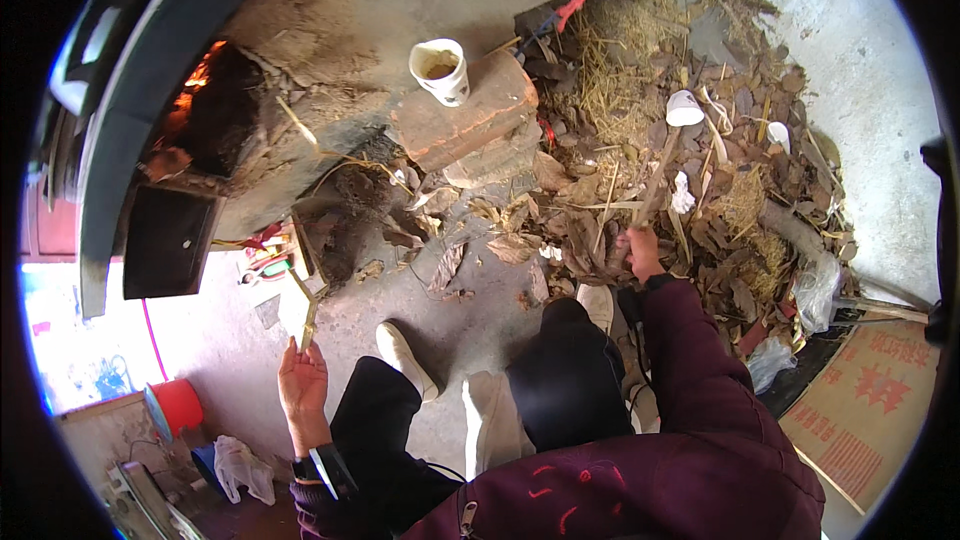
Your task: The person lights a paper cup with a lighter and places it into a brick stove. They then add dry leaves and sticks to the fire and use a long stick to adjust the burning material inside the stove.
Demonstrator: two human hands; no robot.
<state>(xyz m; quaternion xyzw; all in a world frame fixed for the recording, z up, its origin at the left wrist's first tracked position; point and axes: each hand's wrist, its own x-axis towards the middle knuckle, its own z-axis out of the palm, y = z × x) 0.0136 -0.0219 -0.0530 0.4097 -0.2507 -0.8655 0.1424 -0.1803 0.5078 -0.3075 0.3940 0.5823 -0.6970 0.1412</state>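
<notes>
My left hand point(304, 382) is palm up at the left, its fingers closed on the lower end of a bent yellowish strip point(308, 319); its material is unclear. Beyond that strip are a pair of pliers point(264, 270) and small packets, partly washed out by glare. At the right, my right hand point(643, 253) reaches into a heap of dry leaves point(585, 236). Its fingers curl around the lower end of a brown wooden stick point(660, 172), with leaves partly covering the fingertips.
Fire glows in a stove opening point(196, 90) at the upper left, above a dark metal door point(169, 240). A paper cup point(439, 73) stands on bricks point(472, 116). Plastic bags point(816, 292) and a printed cardboard sheet point(862, 405) lie at right. A red spool point(176, 406) sits lower left.
</notes>
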